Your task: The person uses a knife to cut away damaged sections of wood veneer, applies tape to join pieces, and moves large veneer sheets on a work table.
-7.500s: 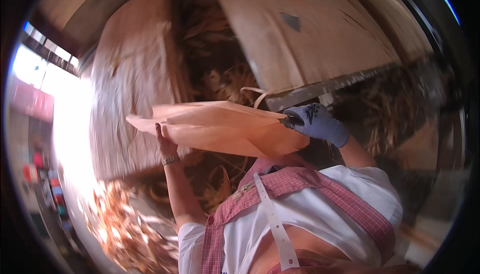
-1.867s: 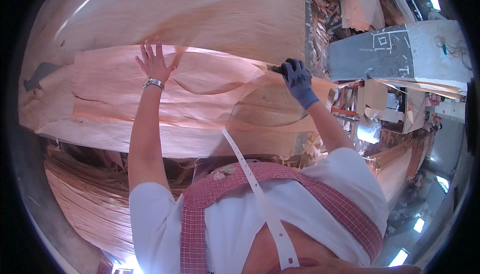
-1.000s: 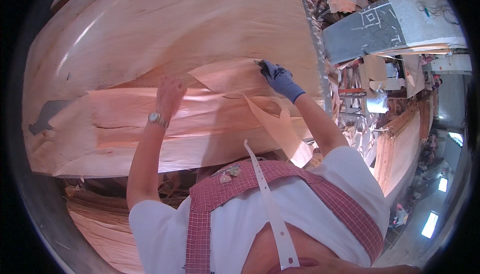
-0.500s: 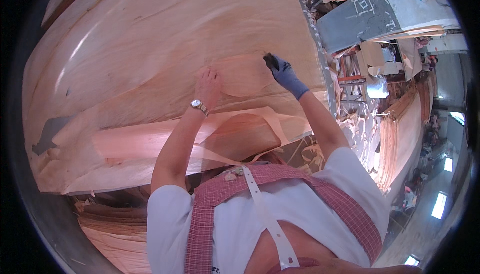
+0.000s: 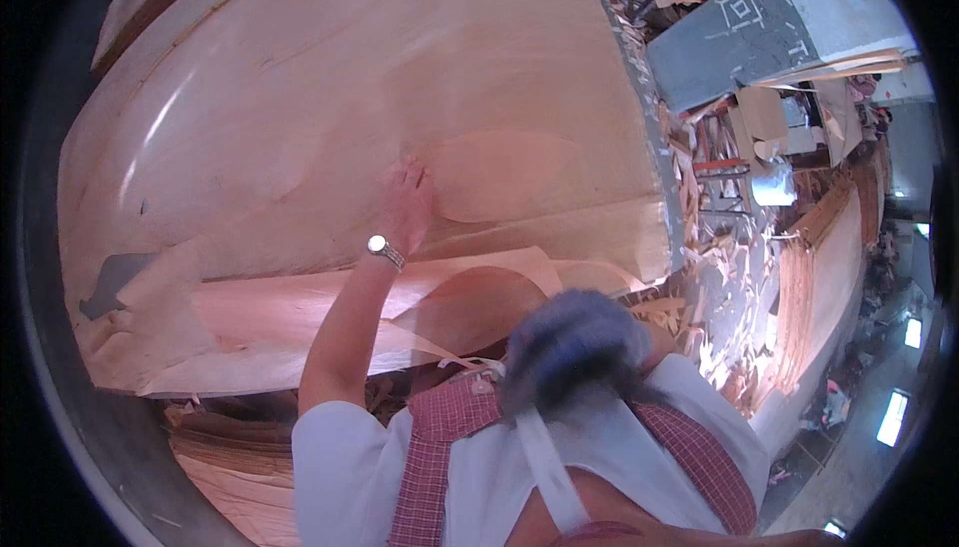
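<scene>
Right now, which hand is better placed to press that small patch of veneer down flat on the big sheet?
Left, probably. The left hand lies on the big sheet right at the patch's edge. The gloved right hand is a blur near the chest, off the wood.

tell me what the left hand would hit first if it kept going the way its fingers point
The left hand already lies flat on the big wood veneer sheet, fingers pointing up the picture. Sliding on, it would most likely just run over more of that sheet; nothing else seems to lie in its path, though depth is unclear.

No packages, labels, signs or screens clearly visible among the wood sheets
</scene>
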`<act>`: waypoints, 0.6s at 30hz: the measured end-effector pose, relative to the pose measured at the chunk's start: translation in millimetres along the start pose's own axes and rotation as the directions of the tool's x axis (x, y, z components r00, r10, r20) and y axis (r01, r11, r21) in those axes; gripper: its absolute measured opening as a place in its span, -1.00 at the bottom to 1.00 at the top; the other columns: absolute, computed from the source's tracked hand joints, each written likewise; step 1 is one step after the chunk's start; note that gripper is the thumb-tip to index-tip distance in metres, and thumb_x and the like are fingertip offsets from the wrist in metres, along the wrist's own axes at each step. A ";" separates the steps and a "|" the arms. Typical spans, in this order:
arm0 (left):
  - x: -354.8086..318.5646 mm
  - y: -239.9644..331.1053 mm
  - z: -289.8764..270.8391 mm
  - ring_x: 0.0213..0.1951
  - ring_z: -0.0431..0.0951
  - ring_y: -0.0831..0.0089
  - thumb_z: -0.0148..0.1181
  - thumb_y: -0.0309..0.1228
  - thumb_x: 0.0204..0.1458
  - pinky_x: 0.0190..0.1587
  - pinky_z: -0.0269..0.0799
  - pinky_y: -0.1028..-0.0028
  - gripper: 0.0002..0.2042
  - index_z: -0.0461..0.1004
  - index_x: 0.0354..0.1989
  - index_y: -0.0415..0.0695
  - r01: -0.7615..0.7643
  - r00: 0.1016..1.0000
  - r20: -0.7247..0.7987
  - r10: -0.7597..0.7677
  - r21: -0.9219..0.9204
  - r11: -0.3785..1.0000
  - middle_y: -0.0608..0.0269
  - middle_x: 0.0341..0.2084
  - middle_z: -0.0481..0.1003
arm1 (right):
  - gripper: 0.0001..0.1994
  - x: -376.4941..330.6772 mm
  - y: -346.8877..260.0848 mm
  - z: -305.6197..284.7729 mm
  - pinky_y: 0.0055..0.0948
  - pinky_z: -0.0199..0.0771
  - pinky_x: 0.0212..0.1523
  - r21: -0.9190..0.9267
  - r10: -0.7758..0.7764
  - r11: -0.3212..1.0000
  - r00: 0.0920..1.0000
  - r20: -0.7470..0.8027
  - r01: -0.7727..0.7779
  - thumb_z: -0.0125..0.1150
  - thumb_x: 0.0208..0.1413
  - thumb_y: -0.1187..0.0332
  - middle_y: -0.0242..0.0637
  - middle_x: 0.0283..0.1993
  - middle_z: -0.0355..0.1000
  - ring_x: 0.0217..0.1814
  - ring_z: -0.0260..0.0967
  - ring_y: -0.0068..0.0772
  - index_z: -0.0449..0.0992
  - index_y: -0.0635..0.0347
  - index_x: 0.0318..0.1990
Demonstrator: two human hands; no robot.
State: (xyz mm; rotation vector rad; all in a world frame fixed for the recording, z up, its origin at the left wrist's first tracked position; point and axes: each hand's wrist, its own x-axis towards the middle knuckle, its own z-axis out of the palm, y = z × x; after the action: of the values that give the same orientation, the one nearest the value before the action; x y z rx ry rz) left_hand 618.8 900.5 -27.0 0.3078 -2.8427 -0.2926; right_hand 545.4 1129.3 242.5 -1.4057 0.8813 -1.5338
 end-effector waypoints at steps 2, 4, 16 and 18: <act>6.5 2.7 -2.5 0.13 0.35 0.11 0.01 -0.49 0.01 0.15 0.28 0.16 -0.68 0.43 -0.03 -0.24 0.075 0.993 0.101 -0.064 -0.109 0.991 0.03 0.03 0.41 | -0.76 4.1 14.4 -5.3 -0.47 0.45 -0.04 0.213 0.358 0.925 0.910 -0.207 -0.316 0.15 0.19 0.41 -0.21 -0.13 0.54 -0.13 0.48 -0.47 0.47 0.32 -0.02; 3.5 5.6 -7.7 0.14 0.35 0.08 0.00 -0.52 0.01 0.13 0.31 0.18 -0.67 0.42 0.00 -0.22 0.113 0.984 0.157 -0.082 -0.204 0.972 0.01 0.07 0.39 | -0.87 18.2 81.8 -33.1 -0.62 0.33 -0.52 0.245 0.556 0.826 0.660 -0.505 -0.508 0.21 0.18 0.38 -0.35 -0.42 0.51 -0.45 0.46 -0.55 0.50 0.22 -0.19; 37.2 -4.0 3.1 0.05 0.35 0.21 0.10 -0.39 -0.02 0.09 0.30 0.22 -0.39 0.24 0.32 0.06 -0.026 0.984 0.176 0.032 -0.035 0.999 0.42 0.28 0.28 | -0.71 -23.2 259.4 -119.1 -0.57 0.28 -0.60 0.322 0.747 0.589 0.347 -0.567 -0.742 0.28 0.10 0.10 -0.41 -0.49 0.53 -0.57 0.40 -0.61 0.57 0.15 -0.32; 39.9 -5.9 2.3 0.04 0.35 0.21 0.11 -0.36 0.00 0.10 0.27 0.18 -0.41 0.27 0.30 0.07 -0.050 0.977 0.208 0.041 0.035 0.998 0.42 0.28 0.28 | -0.72 -39.9 263.6 -122.4 -0.56 0.29 -0.60 -0.137 0.528 0.502 0.428 -0.733 -0.854 0.24 0.14 0.10 -0.40 -0.48 0.52 -0.56 0.39 -0.60 0.56 0.14 -0.30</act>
State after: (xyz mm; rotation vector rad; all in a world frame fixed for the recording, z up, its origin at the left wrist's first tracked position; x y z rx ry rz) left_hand 581.7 885.9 -20.9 0.2318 -3.0598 -0.2730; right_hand 457.6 1058.3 -28.2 -0.5562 2.1184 -1.0391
